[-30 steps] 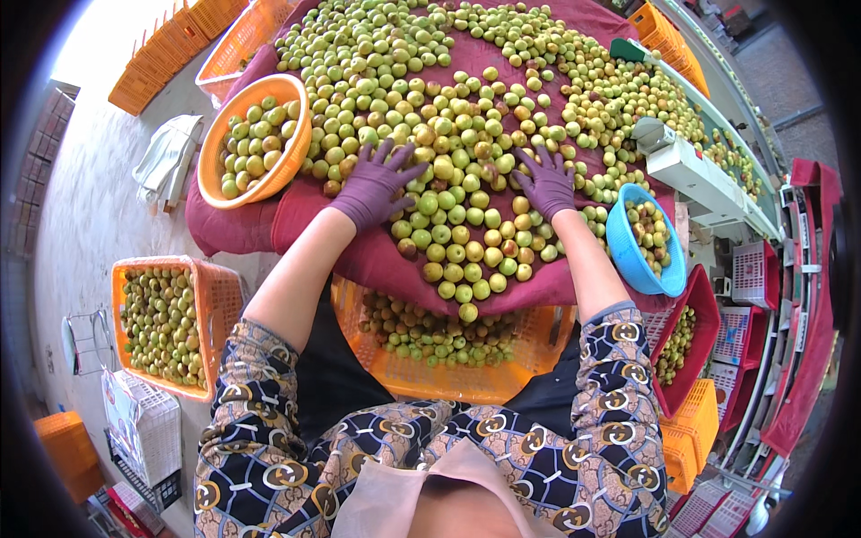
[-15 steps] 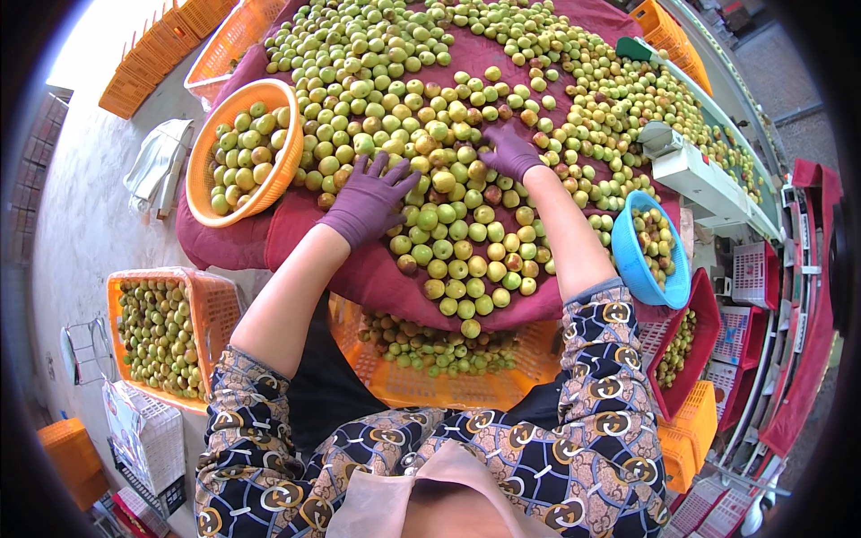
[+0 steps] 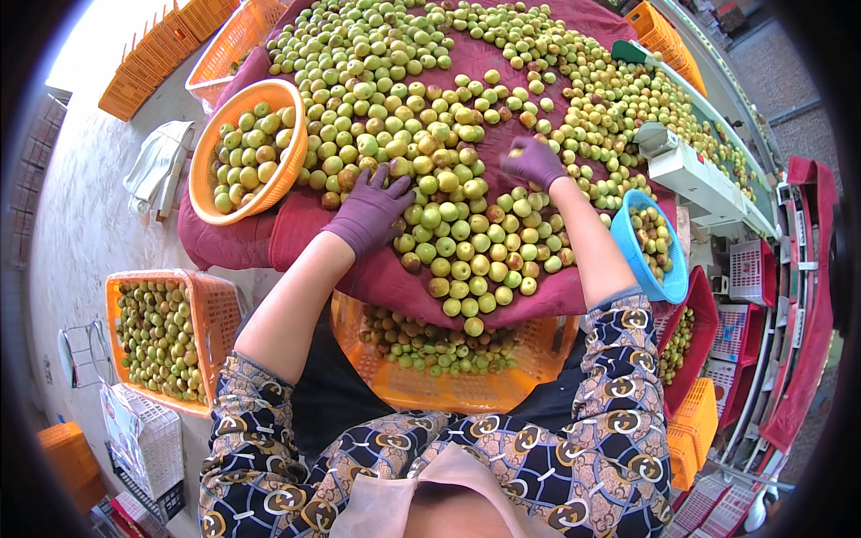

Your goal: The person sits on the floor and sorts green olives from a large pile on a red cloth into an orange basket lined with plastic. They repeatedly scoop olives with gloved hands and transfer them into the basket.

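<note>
From where I stand, a person in thin purple gloves reaches over a table covered with maroon cloth (image 3: 300, 229) and strewn with green, brown-blotched jujubes (image 3: 462, 226). The left hand (image 3: 368, 210) lies open, fingers spread against the fruit at the near left of the spread. The right hand (image 3: 533, 165) is curled closed above a bare patch of cloth, a yellowish jujube (image 3: 516, 152) at its fingers.

On the table's left side, a round orange basket (image 3: 285, 177) leans toward the person, partly filled with jujubes. At the right edge, a smaller round blue basket (image 3: 625, 240) tilts and holds browner ones. Below the table's near edge, between the person's legs, a wide orange crate (image 3: 448, 391) contains more jujubes. On the floor at left, a rectangular orange crate (image 3: 213, 314) is loaded nearly to its rim; at right, a red crate (image 3: 706, 316) also holds jujubes.
</note>
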The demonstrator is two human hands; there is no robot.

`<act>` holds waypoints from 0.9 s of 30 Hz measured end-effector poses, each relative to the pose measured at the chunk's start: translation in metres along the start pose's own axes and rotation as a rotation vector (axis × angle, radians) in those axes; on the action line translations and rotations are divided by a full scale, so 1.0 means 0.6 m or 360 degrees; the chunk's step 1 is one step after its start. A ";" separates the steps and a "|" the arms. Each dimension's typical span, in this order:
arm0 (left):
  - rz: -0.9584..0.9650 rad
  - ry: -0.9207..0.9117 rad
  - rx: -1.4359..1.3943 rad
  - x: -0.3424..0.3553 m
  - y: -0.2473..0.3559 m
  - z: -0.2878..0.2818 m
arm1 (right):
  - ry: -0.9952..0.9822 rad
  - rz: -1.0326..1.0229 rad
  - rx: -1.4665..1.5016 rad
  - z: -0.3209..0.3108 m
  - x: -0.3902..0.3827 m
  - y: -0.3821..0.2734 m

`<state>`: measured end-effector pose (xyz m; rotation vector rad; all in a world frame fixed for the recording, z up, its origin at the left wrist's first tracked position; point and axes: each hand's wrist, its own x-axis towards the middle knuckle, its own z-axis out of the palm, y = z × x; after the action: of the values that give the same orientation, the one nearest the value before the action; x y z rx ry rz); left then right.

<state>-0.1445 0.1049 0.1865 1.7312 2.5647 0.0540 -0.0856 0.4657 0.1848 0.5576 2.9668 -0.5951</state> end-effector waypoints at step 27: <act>0.0057 0.0071 -0.0127 0.001 -0.018 0.012 | 0.0482 0.0241 0.3581 -0.109 -0.443 0.262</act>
<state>-0.1545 0.1014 0.1785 1.7669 2.5250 0.1957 0.2193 0.5362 0.2235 0.7053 0.8466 -3.4846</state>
